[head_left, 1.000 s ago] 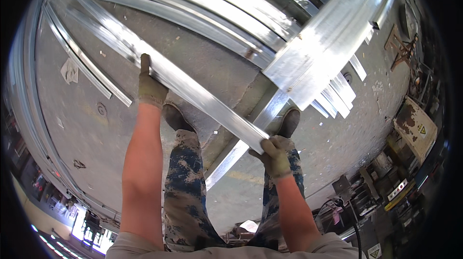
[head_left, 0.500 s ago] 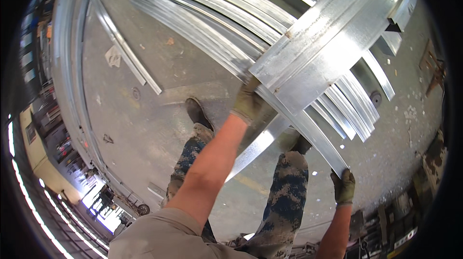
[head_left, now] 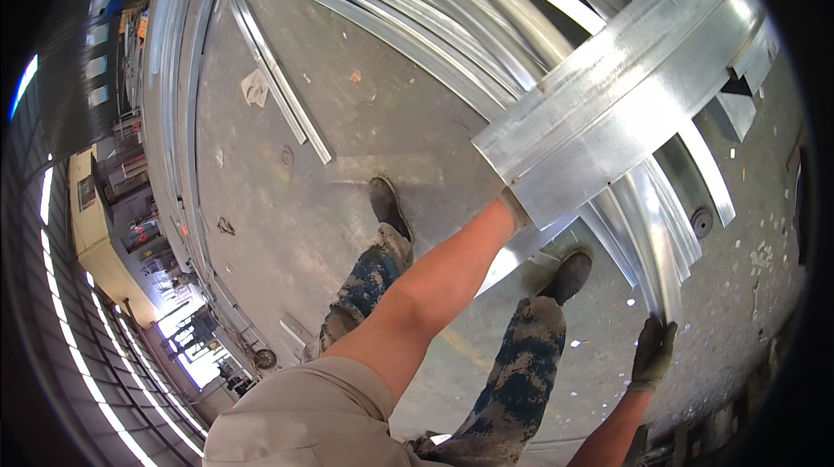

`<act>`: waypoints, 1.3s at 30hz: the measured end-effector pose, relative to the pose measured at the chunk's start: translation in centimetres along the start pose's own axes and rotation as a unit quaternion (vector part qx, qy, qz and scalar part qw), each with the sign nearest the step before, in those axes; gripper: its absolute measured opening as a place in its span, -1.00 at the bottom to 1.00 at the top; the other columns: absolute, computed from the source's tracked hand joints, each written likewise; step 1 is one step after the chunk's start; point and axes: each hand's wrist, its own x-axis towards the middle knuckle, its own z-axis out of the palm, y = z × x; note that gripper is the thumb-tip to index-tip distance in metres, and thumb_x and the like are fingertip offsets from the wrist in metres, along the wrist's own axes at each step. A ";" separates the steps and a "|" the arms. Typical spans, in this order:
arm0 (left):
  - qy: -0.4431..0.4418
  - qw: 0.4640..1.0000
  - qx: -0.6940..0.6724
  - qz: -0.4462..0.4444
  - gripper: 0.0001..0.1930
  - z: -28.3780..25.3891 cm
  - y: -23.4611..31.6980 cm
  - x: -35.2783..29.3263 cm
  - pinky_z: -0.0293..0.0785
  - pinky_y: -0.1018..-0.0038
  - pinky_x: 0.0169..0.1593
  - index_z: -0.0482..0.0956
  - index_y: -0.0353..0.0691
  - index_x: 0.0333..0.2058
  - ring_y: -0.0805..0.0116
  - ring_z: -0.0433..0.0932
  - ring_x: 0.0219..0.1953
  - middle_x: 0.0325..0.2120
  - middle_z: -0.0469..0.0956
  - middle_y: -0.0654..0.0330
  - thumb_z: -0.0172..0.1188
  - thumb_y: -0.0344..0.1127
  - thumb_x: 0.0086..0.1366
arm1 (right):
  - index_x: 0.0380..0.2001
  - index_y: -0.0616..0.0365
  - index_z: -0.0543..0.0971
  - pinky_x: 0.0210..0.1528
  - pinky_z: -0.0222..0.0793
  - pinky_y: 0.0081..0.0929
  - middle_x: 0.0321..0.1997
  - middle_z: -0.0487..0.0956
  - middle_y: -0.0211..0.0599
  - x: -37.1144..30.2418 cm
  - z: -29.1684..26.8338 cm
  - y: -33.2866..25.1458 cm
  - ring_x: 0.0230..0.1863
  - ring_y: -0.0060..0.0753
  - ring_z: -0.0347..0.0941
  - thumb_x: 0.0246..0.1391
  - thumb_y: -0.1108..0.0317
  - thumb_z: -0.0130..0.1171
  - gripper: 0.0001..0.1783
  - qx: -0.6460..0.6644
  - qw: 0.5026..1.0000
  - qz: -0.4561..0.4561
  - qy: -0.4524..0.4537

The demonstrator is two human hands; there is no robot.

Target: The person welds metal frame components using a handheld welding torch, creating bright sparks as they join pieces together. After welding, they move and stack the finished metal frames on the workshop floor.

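Observation:
A wide silvery sheet-metal panel [head_left: 599,93] lies across a bundle of long metal strips [head_left: 417,37]. My right hand [head_left: 652,352], in a dark greenish work glove, is closed round the near end of a long metal strip [head_left: 662,271]. That strip looks blurred and runs under the panel; a long blurred length [head_left: 512,11] shows beyond it. My left hand [head_left: 516,208] reaches under the panel's near left edge. Only its glove cuff shows, so its fingers and anything in them are hidden.
Two narrow metal profiles [head_left: 276,72] lie on the concrete floor to the left, near a crumpled paper scrap [head_left: 254,88]. Longer profiles [head_left: 178,76] run along the far left. A round dark disc [head_left: 701,223] is right of the bundle. My boots [head_left: 569,278] stand close to the strips.
The strip in my right hand has swung right, away from the panel's near edge to over the bundle's ends. My left hand has moved right and under the panel. The view has shifted.

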 end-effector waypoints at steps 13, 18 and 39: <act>0.388 0.866 0.314 0.002 -0.16 -27.7 5.2 -13.7 0.60 0.33 0.07 0.40 -0.54 0.30 0.17 0.64 0.05 0.05 0.66 -0.09 0.54 -0.12 0.21 | 0.49 -0.13 0.38 0.39 0.36 -0.21 0.51 0.44 -0.26 -0.1 4.9 4.3 0.43 -0.16 0.39 0.47 0.10 0.11 -0.41 -0.181 0.960 0.049 0.210; 0.540 0.722 0.431 -0.014 0.10 -39.3 14.0 -19.6 0.45 0.20 0.33 0.37 -0.56 0.29 -0.21 0.53 0.28 0.18 0.56 -0.34 0.58 0.21 0.00 | 0.33 -0.08 0.51 -0.03 0.58 -0.25 0.21 0.64 -0.27 -2.5 12.6 13.7 0.03 -0.18 0.62 0.39 0.10 0.21 -0.49 -0.294 0.917 0.187 0.196; 0.581 0.687 0.418 -0.130 0.47 -59.2 29.6 -12.9 0.42 0.13 0.40 -0.24 -0.36 0.55 -0.26 0.34 0.41 0.42 0.16 -0.35 0.61 0.23 -0.04 | 0.23 0.21 0.59 -0.16 0.60 -0.48 -0.03 0.73 -0.26 4.5 46.3 42.9 -0.18 -0.42 0.66 0.36 0.20 0.31 -0.53 -0.535 0.789 0.302 0.003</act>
